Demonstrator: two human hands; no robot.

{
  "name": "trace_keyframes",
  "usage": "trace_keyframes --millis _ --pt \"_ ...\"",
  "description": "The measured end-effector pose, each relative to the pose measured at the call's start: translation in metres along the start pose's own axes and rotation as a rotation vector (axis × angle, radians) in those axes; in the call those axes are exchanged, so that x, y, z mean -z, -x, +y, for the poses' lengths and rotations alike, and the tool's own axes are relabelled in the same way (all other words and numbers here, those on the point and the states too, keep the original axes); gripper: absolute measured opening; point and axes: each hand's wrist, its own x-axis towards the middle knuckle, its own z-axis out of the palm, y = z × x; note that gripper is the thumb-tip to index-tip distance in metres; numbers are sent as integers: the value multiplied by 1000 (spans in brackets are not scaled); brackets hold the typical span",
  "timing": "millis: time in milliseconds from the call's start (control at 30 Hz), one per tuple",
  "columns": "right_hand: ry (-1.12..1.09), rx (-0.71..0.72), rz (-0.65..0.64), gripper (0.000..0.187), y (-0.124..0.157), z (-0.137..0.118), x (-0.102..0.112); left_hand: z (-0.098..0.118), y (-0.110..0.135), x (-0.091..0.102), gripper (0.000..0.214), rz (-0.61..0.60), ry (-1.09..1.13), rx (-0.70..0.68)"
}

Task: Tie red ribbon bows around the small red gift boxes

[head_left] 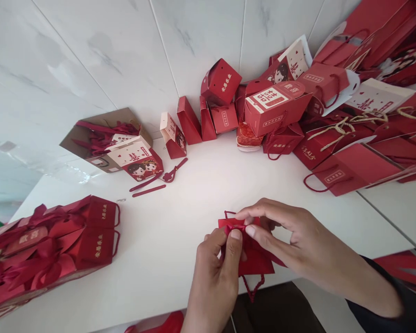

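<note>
Near the table's front edge lies a small red gift box [258,264] with dark red cord handles. Above it, a red ribbon [233,228] is pinched between the thumb and fingers of my left hand [219,266]. From the right, my right hand [284,236] reaches over the box, its thumb and index finger closed on the same ribbon. Part of the ribbon and much of the box are hidden behind my fingers. Whether the ribbon is knotted there, I cannot tell.
Finished-looking red boxes with ribbon bows [55,240] stand at the left. Behind them is a cardboard box [69,143] of ribbons, with loose ribbon strips [149,190] nearby. Many red boxes [277,111] are piled along the marbled wall [201,41] and the right side of the white table [166,240].
</note>
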Motion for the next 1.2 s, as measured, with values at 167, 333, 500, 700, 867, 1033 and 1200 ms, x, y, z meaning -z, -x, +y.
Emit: trace_keyframes --millis 167,333,500,700,867,1033,1200 --pt "7 -27 12 17 2 -1 -3 -1 -2 4 34 2 180 71" --pt "65 -33 5 30 2 6 -9 -4 -2 6 32 -3 289 149" --pt "57 -19 37 10 1 5 -11 -3 -3 5 33 0 294 140" --pt "96 139 36 10 5 4 -14 -2 -4 4 27 -8 435 157" --pt "144 29 72 7 4 8 -15 -8 -1 6 29 5 412 147" --pt "113 -29 66 8 3 11 -15 -8 0 6 29 4 429 142" --pt "131 -3 75 21 4 11 -14 -6 -2 8 24 -30 457 132"
